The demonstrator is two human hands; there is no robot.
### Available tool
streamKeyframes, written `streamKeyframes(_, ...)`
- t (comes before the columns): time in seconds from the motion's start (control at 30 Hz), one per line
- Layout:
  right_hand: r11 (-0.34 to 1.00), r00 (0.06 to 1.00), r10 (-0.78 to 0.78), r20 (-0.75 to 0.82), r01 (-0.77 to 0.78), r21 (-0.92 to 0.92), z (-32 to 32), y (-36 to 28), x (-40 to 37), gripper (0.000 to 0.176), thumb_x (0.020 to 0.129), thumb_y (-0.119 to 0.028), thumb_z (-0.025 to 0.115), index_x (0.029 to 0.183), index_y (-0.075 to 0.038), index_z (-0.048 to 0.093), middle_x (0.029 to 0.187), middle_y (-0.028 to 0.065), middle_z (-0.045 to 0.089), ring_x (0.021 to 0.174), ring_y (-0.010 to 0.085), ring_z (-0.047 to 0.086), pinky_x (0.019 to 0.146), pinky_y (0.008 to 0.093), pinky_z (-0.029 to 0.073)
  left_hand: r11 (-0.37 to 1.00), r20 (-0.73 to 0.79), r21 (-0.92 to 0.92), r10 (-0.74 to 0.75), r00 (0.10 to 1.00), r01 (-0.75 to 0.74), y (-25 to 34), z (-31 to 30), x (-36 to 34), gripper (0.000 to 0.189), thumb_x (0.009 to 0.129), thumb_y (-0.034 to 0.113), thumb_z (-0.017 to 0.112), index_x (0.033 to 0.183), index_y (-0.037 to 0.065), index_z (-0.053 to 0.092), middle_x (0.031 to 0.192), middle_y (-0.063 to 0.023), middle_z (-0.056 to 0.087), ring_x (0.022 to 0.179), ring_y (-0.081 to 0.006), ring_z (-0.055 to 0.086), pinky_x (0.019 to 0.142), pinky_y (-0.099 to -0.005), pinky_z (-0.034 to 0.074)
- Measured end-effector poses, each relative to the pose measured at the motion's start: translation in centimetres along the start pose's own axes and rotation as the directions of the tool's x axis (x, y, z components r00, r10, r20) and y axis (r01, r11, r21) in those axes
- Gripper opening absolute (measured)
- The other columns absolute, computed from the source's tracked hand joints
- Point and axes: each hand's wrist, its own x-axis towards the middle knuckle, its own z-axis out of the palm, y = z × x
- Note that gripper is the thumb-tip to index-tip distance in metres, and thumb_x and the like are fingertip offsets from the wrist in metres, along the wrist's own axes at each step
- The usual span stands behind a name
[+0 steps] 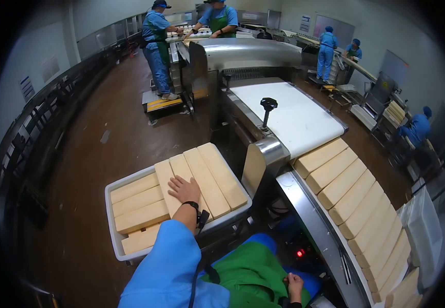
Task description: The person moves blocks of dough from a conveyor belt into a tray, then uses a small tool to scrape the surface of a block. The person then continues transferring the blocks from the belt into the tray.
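Note:
My left hand [184, 191] lies flat, fingers spread, on the pale yellow rectangular blocks in a white tray [110, 226]. Its palm rests on a long block [182, 167] near the middle, and a dark band circles the wrist. On the tray's left side, shorter-looking blocks [137, 203] lie crosswise to the long ones. My right hand [294, 286] is low, near my green apron [250, 274], with its fingers curled in and nothing visible in them. What the blocks are made of cannot be told.
A white conveyor belt [289, 115] with a black knob [268, 105] stands ahead. A row of similar blocks [358, 205] lines the sloping chute at right, beside stacked translucent trays [422, 233]. Several co-workers in blue stand or sit farther off, one on a step platform [163, 105].

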Motion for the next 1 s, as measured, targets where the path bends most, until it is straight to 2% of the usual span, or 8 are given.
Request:
streamKeyframes(0.17,0.983,1.0,0.014,-0.027,-0.009,0.185,0.1,0.2,0.1,0.007,0.082,-0.006,0.062,0.082,-0.001,0.057,0.07,0.0048,0.06,0.062,0.0115,0.057,0.059,0.0228,0.046,0.999,-0.066,0.048,0.016,0.998,-0.013,0.4,-0.7,-0.7,0.068,0.087,0.044,0.042,0.137,0.001,0.029,0.145,-0.0188,0.022,0.135,-0.0345,0.016,0.105,-0.0559,0.013)
streamKeyframes(0.23,0.976,0.998,-0.013,-0.057,0.025,0.215,0.3,0.7,0.4,0.006,0.082,-0.005,0.062,0.081,-0.001,0.057,0.071,0.0044,0.06,0.063,0.0113,0.057,0.059,0.0224,0.045,0.998,-0.173,0.048,0.036,0.984,-0.028,0.3,-0.1,-0.9,0.062,0.086,0.039,0.047,0.133,0.001,0.035,0.14,-0.0182,0.031,0.131,-0.0333,0.024,0.104,-0.0513,0.018)
streamKeyframes(0.3,0.989,0.998,-0.049,-0.034,0.053,0.137,-0.1,1.6,0.7,0.011,0.077,-0.003,0.066,0.082,-0.001,0.057,0.072,0.0028,0.059,0.062,0.01,0.055,0.059,0.0218,0.044,0.997,-0.282,0.024,0.082,0.956,-0.078,-0.3,1.3,-0.2,0.05,0.086,0.027,0.049,0.129,0.004,0.039,0.127,-0.0163,0.041,0.122,-0.0313,0.033,0.101,-0.045,0.024)
streamKeyframes(0.4,0.997,0.998,-0.056,-0.033,0.057,0.046,-0.1,1.0,0.2,0.016,0.072,-0.004,0.071,0.079,-0.002,0.057,0.07,0.0014,0.057,0.061,0.0081,0.052,0.058,0.0213,0.043,0.993,-0.273,-0.107,0.019,0.962,-0.049,-0.4,0.2,-1.0,0.036,0.086,0.013,0.047,0.122,0.009,0.048,0.11,-0.0119,0.049,0.111,-0.0265,0.042,0.099,-0.0403,0.027)
streamKeyframes(0.6,0.997,0.998,-0.051,-0.025,0.05,-0.057,-0.2,-0.2,-0.1,0.015,0.071,-0.003,0.072,0.075,-0.003,0.057,0.068,-0.0001,0.056,0.06,0.0073,0.05,0.057,0.021,0.042,0.965,-0.338,-0.2,0.094,0.936,-0.17,-1.8,2.8,-0.1,0.024,0.086,0.01,0.049,0.108,0.013,0.059,0.093,-0.0033,0.057,0.095,-0.0181,0.053,0.1,-0.0448,0.025)
streamKeyframes(0.83,0.999,1.0,-0.011,-0.013,0.011,0.041,-0.1,0.3,0.4,0.014,0.071,-0.002,0.071,0.075,-0.002,0.057,0.069,0.0007,0.057,0.061,0.0076,0.051,0.058,0.0205,0.042,0.945,-0.352,-0.239,0.128,0.927,-0.222,-1.8,3.3,0.0,0.022,0.086,0.011,0.052,0.107,0.012,0.059,0.096,-0.003,0.059,0.097,-0.0174,0.054,0.1,-0.0469,0.024)
streamKeyframes(0.93,0.999,1.0,0.0,-0.006,0.0,0.034,0.1,0.6,0.6,0.015,0.07,-0.001,0.071,0.075,-0.002,0.057,0.07,0.0012,0.058,0.062,0.008,0.052,0.059,0.0207,0.043,0.929,-0.373,-0.225,0.197,0.907,-0.294,-1.9,3.2,0.1,0.023,0.085,0.009,0.052,0.108,0.012,0.059,0.095,-0.0044,0.057,0.096,-0.021,0.052,0.097,-0.0418,0.029)
streamKeyframes(1.0,0.997,0.999,-0.052,-0.006,0.052,-0.058,-0.2,1.7,0.9,0.016,0.07,-0.001,0.072,0.076,-0.001,0.057,0.07,0.0015,0.058,0.062,0.0083,0.052,0.06,0.0211,0.044,0.924,-0.48,-0.206,0.191,0.856,-0.321,-1.8,2.7,-0.2,0.025,0.085,0.007,0.052,0.109,0.011,0.058,0.094,-0.0056,0.054,0.094,-0.0242,0.049,0.092,-0.0362,0.033)
